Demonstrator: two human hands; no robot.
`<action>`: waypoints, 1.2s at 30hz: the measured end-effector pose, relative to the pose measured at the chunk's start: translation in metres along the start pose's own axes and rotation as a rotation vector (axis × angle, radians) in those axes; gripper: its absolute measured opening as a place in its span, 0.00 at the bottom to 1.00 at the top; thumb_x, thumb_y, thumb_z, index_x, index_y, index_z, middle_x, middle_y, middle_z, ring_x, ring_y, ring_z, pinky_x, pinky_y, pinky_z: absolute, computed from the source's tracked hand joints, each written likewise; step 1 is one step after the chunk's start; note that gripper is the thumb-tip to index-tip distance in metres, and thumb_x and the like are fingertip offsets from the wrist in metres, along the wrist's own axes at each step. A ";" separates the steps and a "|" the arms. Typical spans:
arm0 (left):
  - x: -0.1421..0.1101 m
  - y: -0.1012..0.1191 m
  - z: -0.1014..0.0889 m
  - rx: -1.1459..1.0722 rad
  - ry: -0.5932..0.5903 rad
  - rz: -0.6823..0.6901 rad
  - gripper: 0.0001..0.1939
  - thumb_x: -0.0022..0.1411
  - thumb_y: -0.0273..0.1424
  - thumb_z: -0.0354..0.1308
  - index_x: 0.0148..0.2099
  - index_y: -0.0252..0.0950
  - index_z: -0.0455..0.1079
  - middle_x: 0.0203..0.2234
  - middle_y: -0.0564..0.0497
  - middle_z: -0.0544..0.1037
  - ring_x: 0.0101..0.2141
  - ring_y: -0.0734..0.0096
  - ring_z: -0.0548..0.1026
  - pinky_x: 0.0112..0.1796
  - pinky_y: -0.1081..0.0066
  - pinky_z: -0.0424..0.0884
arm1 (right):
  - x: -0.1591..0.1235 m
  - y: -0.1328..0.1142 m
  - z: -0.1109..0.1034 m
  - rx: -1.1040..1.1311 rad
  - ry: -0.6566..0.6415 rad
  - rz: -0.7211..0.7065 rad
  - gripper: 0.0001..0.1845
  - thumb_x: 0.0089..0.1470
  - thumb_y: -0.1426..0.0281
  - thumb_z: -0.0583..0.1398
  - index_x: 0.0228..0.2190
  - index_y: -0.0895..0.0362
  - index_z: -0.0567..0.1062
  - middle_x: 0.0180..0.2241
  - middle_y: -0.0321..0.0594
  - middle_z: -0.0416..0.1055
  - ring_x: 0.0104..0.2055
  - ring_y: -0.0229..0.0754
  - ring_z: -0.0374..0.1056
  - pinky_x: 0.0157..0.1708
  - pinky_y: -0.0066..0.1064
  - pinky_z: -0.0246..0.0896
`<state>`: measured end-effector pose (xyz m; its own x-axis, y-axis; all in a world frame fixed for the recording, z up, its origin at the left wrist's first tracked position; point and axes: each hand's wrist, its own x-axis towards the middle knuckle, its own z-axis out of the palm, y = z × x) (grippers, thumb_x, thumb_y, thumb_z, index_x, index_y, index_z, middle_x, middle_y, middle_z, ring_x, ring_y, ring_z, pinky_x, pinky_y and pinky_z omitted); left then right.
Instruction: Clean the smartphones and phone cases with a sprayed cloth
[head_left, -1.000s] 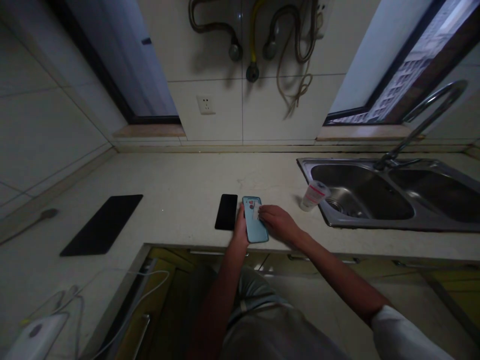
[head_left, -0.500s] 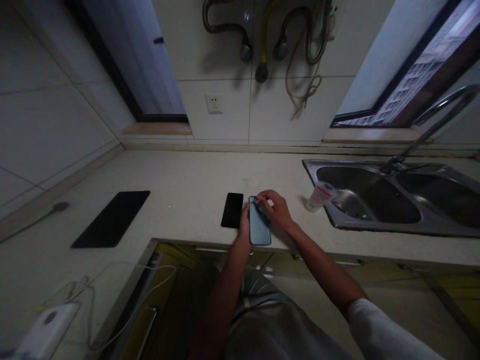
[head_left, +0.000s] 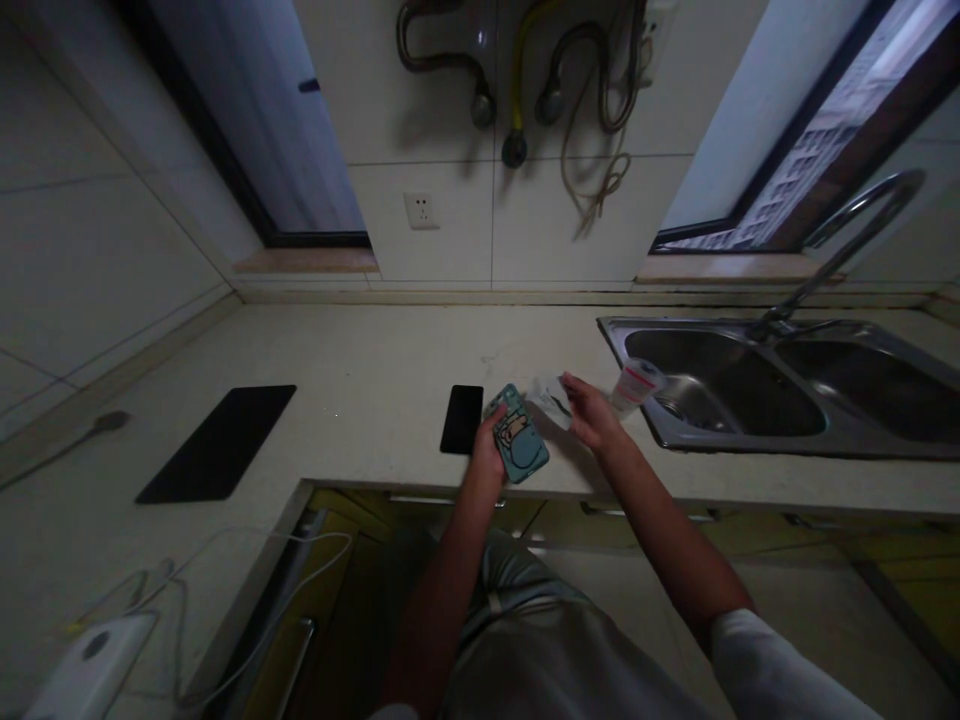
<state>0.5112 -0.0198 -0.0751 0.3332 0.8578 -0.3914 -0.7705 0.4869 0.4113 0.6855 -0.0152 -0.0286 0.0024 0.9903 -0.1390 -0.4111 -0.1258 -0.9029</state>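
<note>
My left hand (head_left: 491, 450) is closed around a teal phone case (head_left: 525, 452) with a cartoon print, tilted above the counter's front edge. Whether a phone sits inside it I cannot tell. Just left of that hand a black phone (head_left: 462, 420) lies flat on the counter. My right hand (head_left: 591, 412) pinches a thin, whitish see-through piece (head_left: 551, 402) with a dark mark on it. Its exact kind is too blurred to make out. Close beyond the right hand stands a clear plastic cup (head_left: 636, 385) with red stripes.
A double steel sink (head_left: 660, 435) with a tall faucet (head_left: 862, 225) is set in the counter at right. To the left lie a black flat mat (head_left: 221, 445) and a white device (head_left: 97, 665) with cables. Pipes (head_left: 480, 105) and a socket (head_left: 421, 211) are on the wall.
The phone case has turned over from its plain pale-blue side to the printed side and tilted. My right hand has moved off it to the right, holding the see-through piece.
</note>
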 end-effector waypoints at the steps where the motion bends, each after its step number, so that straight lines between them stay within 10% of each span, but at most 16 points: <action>1: 0.000 0.001 0.001 -0.014 0.002 -0.029 0.11 0.56 0.34 0.62 0.40 0.34 0.74 0.32 0.43 0.81 0.39 0.53 0.81 0.45 0.52 0.76 | 0.000 -0.002 -0.001 0.014 -0.001 0.010 0.14 0.50 0.58 0.64 0.30 0.57 0.75 0.28 0.43 0.78 0.35 0.49 0.76 0.36 0.42 0.75; 9: 0.000 0.003 0.011 -0.014 -0.065 -0.115 0.11 0.48 0.23 0.55 0.36 0.35 0.72 0.35 0.42 0.82 0.45 0.50 0.80 0.52 0.44 0.71 | -0.007 -0.001 0.012 -0.500 0.212 -0.533 0.20 0.57 0.55 0.59 0.44 0.57 0.77 0.40 0.41 0.79 0.43 0.45 0.73 0.46 0.38 0.70; 20: 0.007 -0.006 0.028 -0.116 -0.051 -0.059 0.18 0.66 0.45 0.54 0.39 0.35 0.75 0.35 0.46 0.82 0.46 0.58 0.79 0.53 0.60 0.71 | 0.003 0.030 0.029 -1.338 -0.333 -0.692 0.23 0.66 0.67 0.51 0.59 0.58 0.70 0.60 0.51 0.69 0.64 0.50 0.63 0.64 0.52 0.55; 36: 0.018 0.015 0.033 0.021 -0.025 -0.181 0.36 0.65 0.58 0.42 0.43 0.29 0.75 0.26 0.40 0.81 0.22 0.59 0.77 0.33 0.54 0.77 | -0.083 0.055 0.009 -1.551 -0.537 -0.878 0.33 0.65 0.61 0.56 0.66 0.59 0.57 0.66 0.54 0.58 0.70 0.52 0.52 0.66 0.50 0.55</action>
<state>0.5236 0.0082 -0.0492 0.4790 0.7592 -0.4406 -0.6851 0.6371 0.3532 0.6551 -0.1041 -0.0628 -0.6529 0.6651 0.3626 0.6438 0.7394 -0.1971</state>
